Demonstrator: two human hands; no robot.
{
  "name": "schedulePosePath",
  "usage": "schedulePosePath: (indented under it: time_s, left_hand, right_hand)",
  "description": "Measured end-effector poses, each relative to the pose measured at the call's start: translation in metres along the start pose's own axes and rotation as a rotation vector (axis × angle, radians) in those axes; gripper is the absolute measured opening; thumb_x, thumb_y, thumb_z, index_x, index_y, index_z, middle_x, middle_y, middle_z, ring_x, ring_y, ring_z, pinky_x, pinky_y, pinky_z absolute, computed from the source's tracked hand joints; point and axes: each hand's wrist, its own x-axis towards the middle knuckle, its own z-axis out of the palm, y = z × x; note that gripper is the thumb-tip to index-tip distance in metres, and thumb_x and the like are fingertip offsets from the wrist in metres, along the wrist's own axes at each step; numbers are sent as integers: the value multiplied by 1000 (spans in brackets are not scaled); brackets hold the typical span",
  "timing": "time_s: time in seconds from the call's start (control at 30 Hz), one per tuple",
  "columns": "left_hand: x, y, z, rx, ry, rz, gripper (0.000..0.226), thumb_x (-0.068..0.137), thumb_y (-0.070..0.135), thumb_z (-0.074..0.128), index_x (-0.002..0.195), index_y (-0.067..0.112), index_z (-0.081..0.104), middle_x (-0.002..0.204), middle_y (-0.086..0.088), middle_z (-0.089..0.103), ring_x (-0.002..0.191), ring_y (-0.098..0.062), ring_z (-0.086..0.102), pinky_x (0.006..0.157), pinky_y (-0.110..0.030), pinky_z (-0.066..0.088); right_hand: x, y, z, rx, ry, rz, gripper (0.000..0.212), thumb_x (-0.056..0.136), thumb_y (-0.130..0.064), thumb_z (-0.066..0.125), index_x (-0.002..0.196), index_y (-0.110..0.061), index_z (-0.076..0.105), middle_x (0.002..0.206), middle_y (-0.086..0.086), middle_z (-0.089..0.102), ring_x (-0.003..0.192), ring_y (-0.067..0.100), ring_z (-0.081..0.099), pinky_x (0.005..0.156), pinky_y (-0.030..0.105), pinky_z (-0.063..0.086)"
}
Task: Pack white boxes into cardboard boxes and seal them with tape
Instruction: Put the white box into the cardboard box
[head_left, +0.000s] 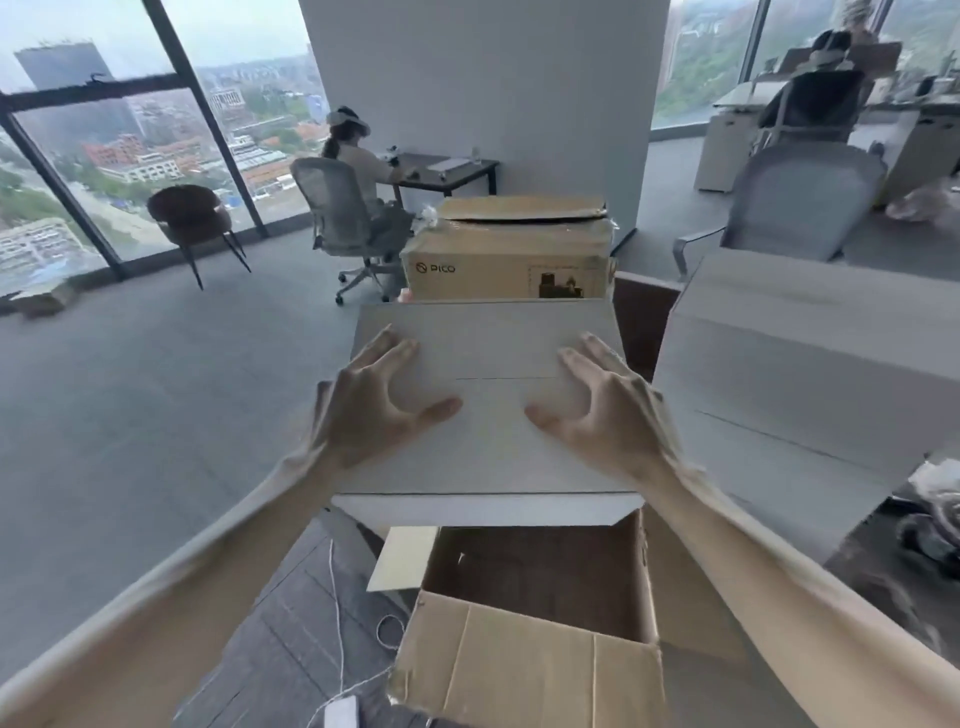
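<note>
Directly behind the white box stands a brown PICO cardboard box, its top flap loose. A larger white box crowds in on the right, close to the right forearm. Below, an open cardboard box shows creased, matte flaps, and the white box's near edge overhangs its far rim. The left hand and right hand lie on the smooth flat lid, fingers spread and pressing, clasping nothing. A thin white cable trails beside the carton.

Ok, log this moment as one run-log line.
left hand: spread on white box | right hand: spread on white box | white box: at far edge of open cardboard box
</note>
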Motion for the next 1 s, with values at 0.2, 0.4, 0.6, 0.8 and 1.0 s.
schedulePosePath:
  time_s: [0.2, 0.4, 0.6, 0.8, 1.0]
  left_hand:
    - [-3, -8, 69, -55, -207, 31, 87, 70, 83, 59, 144, 40, 41, 162, 20, 20, 141, -15, 38, 108, -41, 38]
    - [-8, -17, 131, -87, -305, 65, 81, 72, 83, 59, 140, 42, 42, 162, 18, 22, 138, -19, 45, 104, -42, 44]
    - [-19, -25, 163, -99, -290, 69, 76, 72, 80, 62, 136, 41, 49, 158, 20, 30, 126, -19, 57, 100, -37, 45]
    - [-31, -37, 186, -144, -392, 24, 72, 79, 65, 69, 141, 34, 49, 160, 18, 27, 130, -19, 52, 103, -35, 41]
    - [-43, -58, 224, -114, -508, -8, 81, 81, 74, 59, 150, 37, 36, 164, 16, 16, 131, -25, 52, 103, -40, 43]
  right_hand:
    - [-33, 37, 45, -34, -44, 184, 90, 72, -78, 47, 145, -23, 46, 160, -3, 23, 142, 22, 37, 110, 45, 35]
    - [-56, 72, 74, -43, -88, 310, 89, 72, -77, 51, 144, -25, 46, 161, -2, 23, 142, 25, 35, 106, 48, 40]
    - [-68, 92, 98, -37, -111, 354, 78, 79, -65, 65, 144, -27, 46, 161, -6, 21, 140, 24, 38, 108, 44, 38]
    - [-83, 104, 134, -17, -190, 394, 78, 80, -64, 64, 145, -28, 45, 162, -9, 18, 144, 15, 31, 108, 37, 38]
    - [-92, 119, 156, -37, -241, 416, 72, 82, -56, 66, 145, -27, 45, 162, -9, 16, 141, 17, 36, 101, 40, 46]
